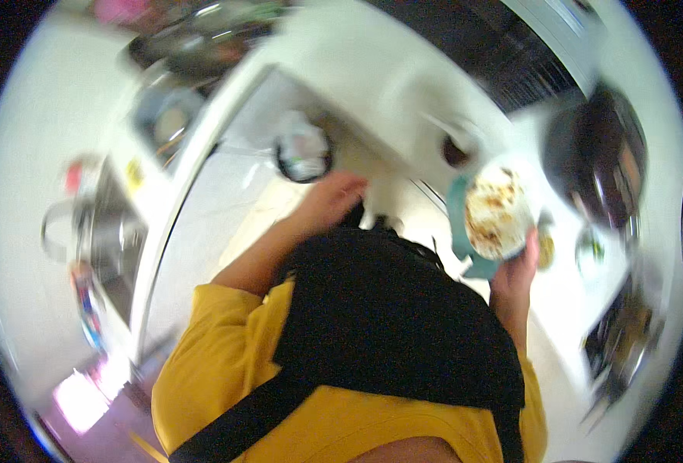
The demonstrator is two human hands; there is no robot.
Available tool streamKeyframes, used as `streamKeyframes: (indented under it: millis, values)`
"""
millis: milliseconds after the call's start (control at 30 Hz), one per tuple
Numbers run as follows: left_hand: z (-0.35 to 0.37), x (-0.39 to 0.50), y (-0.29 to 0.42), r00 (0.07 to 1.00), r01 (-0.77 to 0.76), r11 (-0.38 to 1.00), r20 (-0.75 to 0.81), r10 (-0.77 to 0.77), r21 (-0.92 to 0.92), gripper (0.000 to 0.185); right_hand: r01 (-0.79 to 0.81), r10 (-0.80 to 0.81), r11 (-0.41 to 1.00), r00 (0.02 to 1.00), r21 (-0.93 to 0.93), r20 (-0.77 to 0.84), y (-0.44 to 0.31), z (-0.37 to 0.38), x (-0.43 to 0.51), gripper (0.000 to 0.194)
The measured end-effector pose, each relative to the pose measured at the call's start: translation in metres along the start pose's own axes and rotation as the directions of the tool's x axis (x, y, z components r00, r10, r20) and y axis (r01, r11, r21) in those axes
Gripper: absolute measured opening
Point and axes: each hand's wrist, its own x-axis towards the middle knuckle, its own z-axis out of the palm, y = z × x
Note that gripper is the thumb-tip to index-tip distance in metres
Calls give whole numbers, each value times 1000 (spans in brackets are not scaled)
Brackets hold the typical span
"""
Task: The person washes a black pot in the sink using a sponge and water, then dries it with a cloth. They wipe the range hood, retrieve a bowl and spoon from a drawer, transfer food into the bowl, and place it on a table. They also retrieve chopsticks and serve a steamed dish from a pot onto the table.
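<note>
My right hand [515, 269] holds a round, shallow white dish [498, 211], its thumb over the edge. Brown and cream food or residue covers the dish's surface. Behind the dish shows a teal thing [458, 226], perhaps a cloth or a board; its kind is unclear. My left hand [338, 194] is blurred in front of the black apron [388, 312], away from the dish. Whether its fingers are closed cannot be made out. Just beyond it on the floor stands a small bin with a dark rim [304, 153], lined with a pale bag.
At right, a white counter [561, 295] bears a large dark glossy appliance or pot [602, 156] and a small bowl with something green [593, 250]. At left, a counter edge [165, 231] borders a metal sink [118, 249]. Blurred cookware [202, 46] stands farther back.
</note>
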Motion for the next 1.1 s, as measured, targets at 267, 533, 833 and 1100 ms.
streamKeyframes:
  millis: [267, 533, 833, 1100]
  values:
    - [-18, -191, -67, 966, 40, 991, -249, -70, -124, 27, -308, 404, 907, 830, -287, 384, 115, 158, -16, 52]
    - [-43, -461, -185, 560, 253, 781, -572, -599, -571, 23, -586, 768, 625, 342, -516, 541, 370, 356, -90, 46]
    - [-30, -657, -214, -182, 1, 613, -603, -777, -790, 21, -538, 887, 453, 193, -711, 419, 685, 528, -138, 42]
    - [19, -650, -215, -355, -367, 357, -226, -907, -859, 22, -508, 918, 358, 343, -783, 198, 897, 556, -82, 38]
